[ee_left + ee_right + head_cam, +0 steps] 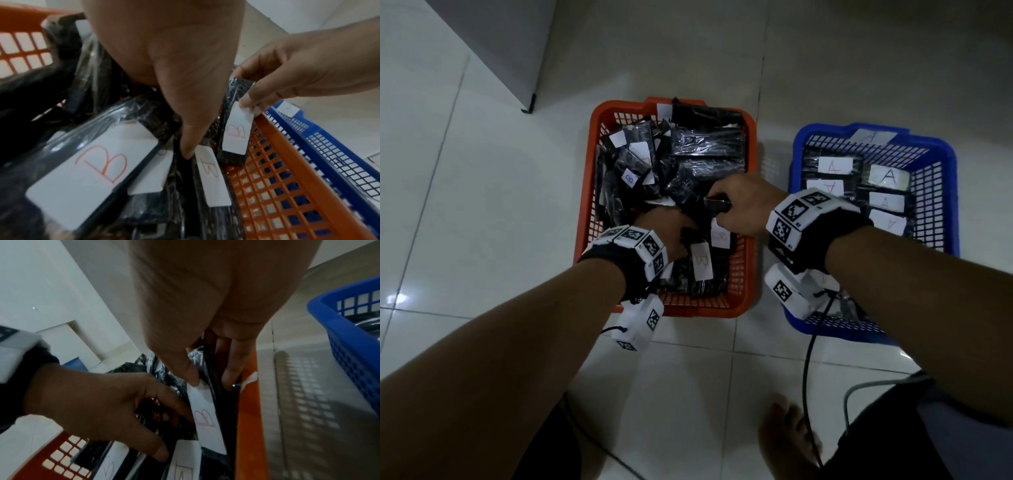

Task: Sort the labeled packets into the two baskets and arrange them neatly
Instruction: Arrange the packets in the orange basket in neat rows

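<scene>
An orange basket (585, 205) holds a jumble of black plastic-wrapped packets with white labels, several marked B. At its near right side my right hand (726, 205) pinches one upright black packet (236, 129) by its top edge. In the right wrist view the thumb lies on that packet's B label (205, 417) and the fingers (230, 374) sit behind it, by the basket wall. My left hand (681, 236) reaches into the same corner with straight fingers (164, 451) on the neighbouring B packets (86, 170). The blue basket (952, 192) to the right holds flat rows of packets labelled A (888, 176).
Both baskets stand on a pale tiled floor. A grey cabinet corner (482, 51) is at the far left. A black cable (808, 359) runs from my right wrist down past a bare foot (787, 435) near the front.
</scene>
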Motion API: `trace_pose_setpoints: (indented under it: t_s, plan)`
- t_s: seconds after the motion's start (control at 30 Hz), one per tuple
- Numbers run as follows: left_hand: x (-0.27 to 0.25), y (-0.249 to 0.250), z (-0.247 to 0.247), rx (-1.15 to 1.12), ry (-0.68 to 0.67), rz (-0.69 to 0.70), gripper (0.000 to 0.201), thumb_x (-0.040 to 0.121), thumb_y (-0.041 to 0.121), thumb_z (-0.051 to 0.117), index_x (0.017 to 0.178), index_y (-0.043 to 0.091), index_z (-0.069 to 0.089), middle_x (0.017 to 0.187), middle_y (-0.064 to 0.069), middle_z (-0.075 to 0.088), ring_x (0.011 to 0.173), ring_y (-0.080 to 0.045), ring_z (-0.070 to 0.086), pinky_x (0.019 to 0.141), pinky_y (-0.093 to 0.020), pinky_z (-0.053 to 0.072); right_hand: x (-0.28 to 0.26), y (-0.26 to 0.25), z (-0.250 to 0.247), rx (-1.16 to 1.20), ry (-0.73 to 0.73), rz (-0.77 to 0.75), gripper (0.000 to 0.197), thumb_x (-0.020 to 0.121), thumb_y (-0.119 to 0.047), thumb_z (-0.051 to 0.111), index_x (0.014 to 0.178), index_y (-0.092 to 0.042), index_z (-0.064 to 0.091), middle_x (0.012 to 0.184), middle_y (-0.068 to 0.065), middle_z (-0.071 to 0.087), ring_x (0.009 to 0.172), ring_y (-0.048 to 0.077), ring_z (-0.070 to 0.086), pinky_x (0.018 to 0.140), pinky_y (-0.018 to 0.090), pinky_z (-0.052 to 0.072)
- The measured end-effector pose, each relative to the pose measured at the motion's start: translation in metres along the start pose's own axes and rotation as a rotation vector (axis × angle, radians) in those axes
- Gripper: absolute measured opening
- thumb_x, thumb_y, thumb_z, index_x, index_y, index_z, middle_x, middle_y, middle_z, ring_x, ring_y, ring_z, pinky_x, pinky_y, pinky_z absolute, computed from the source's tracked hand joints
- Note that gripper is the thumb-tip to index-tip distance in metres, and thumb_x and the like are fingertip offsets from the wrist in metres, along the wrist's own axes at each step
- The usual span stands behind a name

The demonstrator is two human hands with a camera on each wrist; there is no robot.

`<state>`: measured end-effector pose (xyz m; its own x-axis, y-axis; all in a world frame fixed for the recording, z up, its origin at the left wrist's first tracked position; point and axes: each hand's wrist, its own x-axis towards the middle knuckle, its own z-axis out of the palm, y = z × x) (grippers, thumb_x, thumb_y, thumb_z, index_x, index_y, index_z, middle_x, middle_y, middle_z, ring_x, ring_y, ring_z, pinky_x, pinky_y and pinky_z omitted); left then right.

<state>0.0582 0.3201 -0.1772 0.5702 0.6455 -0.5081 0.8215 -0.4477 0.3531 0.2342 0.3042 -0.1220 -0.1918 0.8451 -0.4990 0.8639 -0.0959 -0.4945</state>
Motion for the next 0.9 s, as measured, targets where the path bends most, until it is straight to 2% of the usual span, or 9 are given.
trace_pose_setpoints:
  t_s: [0.13,0.23,0.33,0.43,0.57,0.63,0.73,0.8,0.9]
  plan:
    - [0.001,-0.005,0.007,-0.053,0.030,0.049,0.038,0.071,0.036,0.077,0.108,0.032,0.071,0.107,0.001,0.070,0.098,-0.021,0.065,0.082,-0.037,0.055,-0.002,-0.002,-0.002,0.050,0.078,-0.003,0.023,0.083,-0.017,0.065,0.106,-0.015,0.067,0.100,0.001,0.065,0.088,0.016,0.060,0.072,0.026,0.048]
    - [0.003,0.005,0.006,-0.040,0.027,-0.001,0.055,0.067,0.053,0.079,0.115,0.029,0.066,0.113,0.001,0.067,0.105,-0.022,0.062,0.086,-0.038,0.053,-0.005,-0.002,-0.005,0.112,0.194,-0.006,0.019,0.081,-0.019,0.066,0.099,-0.014,0.066,0.093,0.002,0.066,0.084,0.017,0.062,0.074,0.030,0.055]
    - [0.006,0.018,0.011,0.003,-0.001,-0.047,0.066,0.072,0.053,0.076,0.128,0.023,0.056,0.121,-0.003,0.064,0.110,-0.023,0.059,0.090,-0.035,0.051,-0.008,-0.002,-0.011,0.171,0.255,-0.015,0.018,0.080,-0.019,0.065,0.097,-0.013,0.067,0.091,0.001,0.067,0.082,0.014,0.063,0.074,0.028,0.055]
    - [0.015,0.021,0.013,-0.039,-0.025,-0.077,0.069,0.069,0.049,0.079,0.128,0.021,0.055,0.117,-0.003,0.065,0.105,-0.023,0.061,0.086,-0.034,0.053,-0.012,0.004,-0.014,0.209,0.290,-0.024,0.021,0.080,-0.020,0.065,0.100,-0.016,0.068,0.091,-0.002,0.069,0.083,0.011,0.064,0.075,0.026,0.055]
    - [0.026,0.025,0.001,-0.397,-0.107,-0.121,0.018,0.073,0.025,0.080,0.079,0.019,0.064,0.084,-0.007,0.069,0.083,-0.028,0.066,0.077,-0.041,0.057,-0.020,0.014,-0.015,0.275,0.366,-0.009,0.021,0.080,-0.019,0.066,0.101,-0.016,0.068,0.091,-0.004,0.068,0.083,0.008,0.063,0.068,0.011,0.048]
    - [0.031,0.025,0.001,-0.464,-0.066,-0.124,0.017,0.078,0.021,0.077,0.071,0.024,0.063,0.080,-0.008,0.070,0.081,-0.027,0.068,0.075,-0.040,0.058,-0.022,0.018,-0.016,0.292,0.383,-0.002,0.023,0.080,-0.019,0.067,0.103,-0.016,0.067,0.092,-0.006,0.067,0.082,0.006,0.061,0.063,0.001,0.042]
    - [0.030,0.030,0.003,-0.441,-0.034,-0.122,0.009,0.080,0.027,0.075,0.077,0.022,0.068,0.083,-0.006,0.071,0.081,-0.023,0.067,0.070,-0.032,0.055,-0.023,0.022,-0.017,0.304,0.383,0.008,0.025,0.080,-0.020,0.066,0.106,-0.020,0.066,0.094,-0.007,0.067,0.084,0.006,0.061,0.065,0.003,0.044]
    - [0.027,0.032,0.004,-0.332,-0.002,-0.087,0.016,0.081,0.028,0.074,0.088,0.014,0.073,0.089,-0.008,0.071,0.085,-0.024,0.066,0.070,-0.029,0.049,-0.023,0.022,-0.015,0.304,0.381,0.002,0.026,0.080,-0.019,0.066,0.106,-0.019,0.066,0.094,-0.006,0.067,0.084,0.006,0.062,0.068,0.008,0.048]
    - [0.019,0.027,0.007,-0.179,0.042,0.004,0.028,0.078,0.029,0.073,0.100,0.013,0.069,0.097,-0.009,0.070,0.091,-0.027,0.066,0.077,-0.036,0.053,-0.020,0.020,-0.011,0.308,0.323,-0.025,0.033,0.081,-0.016,0.065,0.113,-0.019,0.061,0.101,-0.003,0.066,0.087,0.010,0.063,0.072,0.018,0.053]
